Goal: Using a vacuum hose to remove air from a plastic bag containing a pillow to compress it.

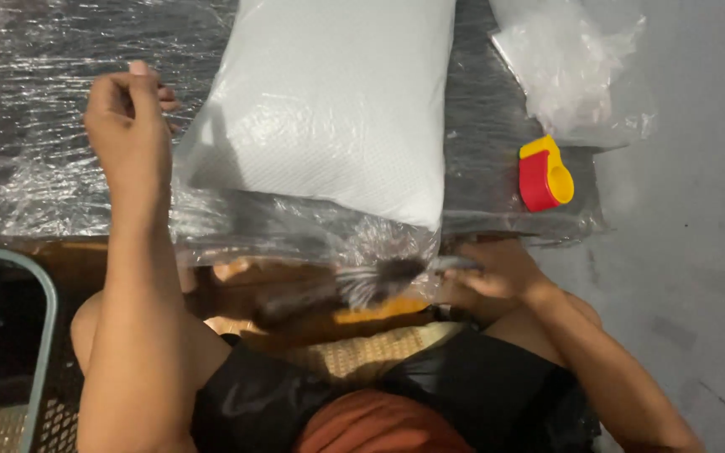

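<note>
A white pillow [329,101] lies inside a clear plastic bag [295,231] on a dark, plastic-covered surface. My left hand [127,117] is raised at the pillow's left side, fingers closed and pinching the plastic film there. My right hand [488,273] is low at the near right corner, gripping the bunched open end of the bag, which is blurred. The pillow's near edge overhangs my lap.
A red and yellow tape dispenser [545,174] rests to the right of the pillow. Crumpled clear bags [572,67] lie at the upper right. A grey floor [698,210] spreads to the right. A teal-rimmed basket [39,335] sits at lower left.
</note>
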